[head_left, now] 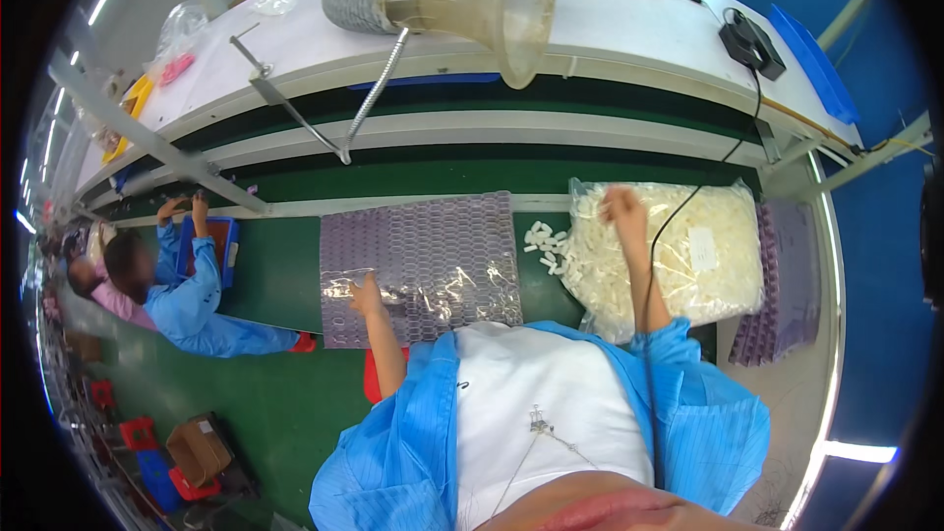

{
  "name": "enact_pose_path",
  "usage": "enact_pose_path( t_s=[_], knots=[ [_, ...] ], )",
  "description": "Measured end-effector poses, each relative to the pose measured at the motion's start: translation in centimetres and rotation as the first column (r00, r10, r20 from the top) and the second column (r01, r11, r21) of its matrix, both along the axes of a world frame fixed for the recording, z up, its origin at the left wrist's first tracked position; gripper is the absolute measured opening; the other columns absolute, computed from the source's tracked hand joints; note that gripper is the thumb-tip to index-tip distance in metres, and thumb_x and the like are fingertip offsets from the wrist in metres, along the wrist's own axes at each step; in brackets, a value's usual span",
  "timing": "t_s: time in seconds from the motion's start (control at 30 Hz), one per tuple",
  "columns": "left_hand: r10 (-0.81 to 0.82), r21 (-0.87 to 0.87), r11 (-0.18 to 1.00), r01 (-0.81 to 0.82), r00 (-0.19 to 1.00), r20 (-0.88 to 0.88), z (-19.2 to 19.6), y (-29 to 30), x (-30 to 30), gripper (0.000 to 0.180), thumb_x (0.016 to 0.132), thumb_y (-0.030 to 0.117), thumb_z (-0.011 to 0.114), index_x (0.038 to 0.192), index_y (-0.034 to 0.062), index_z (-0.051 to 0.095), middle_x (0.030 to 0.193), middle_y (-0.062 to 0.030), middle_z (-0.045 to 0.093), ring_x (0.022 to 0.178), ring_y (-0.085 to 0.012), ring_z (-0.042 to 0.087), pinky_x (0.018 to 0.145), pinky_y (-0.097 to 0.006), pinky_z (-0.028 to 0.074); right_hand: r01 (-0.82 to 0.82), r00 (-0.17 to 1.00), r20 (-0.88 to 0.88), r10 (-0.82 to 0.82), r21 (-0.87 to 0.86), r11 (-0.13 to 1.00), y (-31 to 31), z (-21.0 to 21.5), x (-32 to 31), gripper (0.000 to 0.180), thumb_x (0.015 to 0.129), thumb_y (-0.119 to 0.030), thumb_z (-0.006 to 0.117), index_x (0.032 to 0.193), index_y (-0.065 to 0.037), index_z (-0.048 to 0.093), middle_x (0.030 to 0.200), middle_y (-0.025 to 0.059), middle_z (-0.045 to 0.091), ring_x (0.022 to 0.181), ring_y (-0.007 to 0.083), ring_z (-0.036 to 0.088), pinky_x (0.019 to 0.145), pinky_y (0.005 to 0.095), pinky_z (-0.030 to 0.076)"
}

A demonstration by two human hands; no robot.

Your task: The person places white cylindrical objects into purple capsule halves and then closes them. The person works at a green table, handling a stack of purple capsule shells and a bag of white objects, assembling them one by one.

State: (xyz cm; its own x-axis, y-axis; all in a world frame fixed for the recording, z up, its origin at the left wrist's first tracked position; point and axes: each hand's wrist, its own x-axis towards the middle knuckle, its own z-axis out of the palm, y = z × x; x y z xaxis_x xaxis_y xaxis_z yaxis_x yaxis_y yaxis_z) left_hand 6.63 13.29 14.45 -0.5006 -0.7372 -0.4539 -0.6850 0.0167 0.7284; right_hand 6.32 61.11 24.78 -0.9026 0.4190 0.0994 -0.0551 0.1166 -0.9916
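My left hand point(367, 297) rests over a clear-and-purple sheet point(423, 246) with a honeycomb pattern of cells. Its fingers are apart, and I see nothing held in them. To the right, my right hand point(624, 208) is at the upper left of a large clear plastic bag point(703, 280) full of small off-white pieces. The fingers of that hand are curled in; whatever is between them, if anything, is too small to make out. Loose white pieces point(548, 244) lie between the sheet and the bag, at the bag's left edge.
More purple honeycomb sheets point(787, 285) lie right of the bag. A black cable point(723, 159) hangs across the bag. Beyond stands a white bench point(619, 34) with a funnel-shaped duct point(472, 5). Far left, another person in a blue smock point(202, 300) works at a blue bin point(228, 246).
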Motion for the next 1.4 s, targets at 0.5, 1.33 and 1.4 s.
enact_pose_path(
  t_s=[0.5, 1.33, 1.4],
  knots=[
    [0.298, 0.293, 0.931, -0.215, 0.914, -0.276, -6.6, -6.3, 10.3, 0.06, 0.076, 0.027, 0.065, 0.126, -0.0009, 0.046, 0.122, -0.0132, 0.051, 0.104, -0.0239, 0.051, 0.08, -0.037, 0.043, 0.608, 0.608, -0.767, -0.206, 0.284, 0.741, -3.5, 23.1, -15.1, 0.013, 0.083, -0.016, 0.061, 0.083, -0.003, 0.065, 0.068, 0.0062, 0.064, 0.063, 0.0131, 0.061, 0.059, 0.0266, 0.048],
    [0.364, 0.174, 0.925, -0.339, 0.92, -0.142, -3.6, -2.1, 19.6, 0.025, 0.082, 0.024, 0.06, 0.1, 0.0069, 0.055, 0.068, -0.0025, 0.049, 0.049, -0.0099, 0.04, 0.042, -0.024, 0.031, 0.063, 0.915, -0.042, -0.402, 0.997, 0.038, 23.4, 24.3, -35.5, 0.021, 0.08, -0.012, 0.052, 0.096, -0.012, 0.066, 0.101, 0.0141, 0.066, 0.097, 0.032, 0.062, 0.079, 0.0415, 0.049],
    [0.338, 0.169, 0.932, -0.32, 0.936, -0.095, -3.8, -1.6, 18.2, 0.025, 0.082, 0.023, 0.06, 0.099, 0.006, 0.055, 0.064, -0.002, 0.048, 0.046, -0.0097, 0.04, 0.04, -0.024, 0.03, 0.035, 0.955, -0.03, -0.294, 0.999, 0.009, 24.5, 24.4, -36.1, 0.014, 0.079, -0.014, 0.055, 0.087, -0.008, 0.065, 0.095, 0.0159, 0.066, 0.091, 0.0326, 0.062, 0.075, 0.0409, 0.048]
  ],
)
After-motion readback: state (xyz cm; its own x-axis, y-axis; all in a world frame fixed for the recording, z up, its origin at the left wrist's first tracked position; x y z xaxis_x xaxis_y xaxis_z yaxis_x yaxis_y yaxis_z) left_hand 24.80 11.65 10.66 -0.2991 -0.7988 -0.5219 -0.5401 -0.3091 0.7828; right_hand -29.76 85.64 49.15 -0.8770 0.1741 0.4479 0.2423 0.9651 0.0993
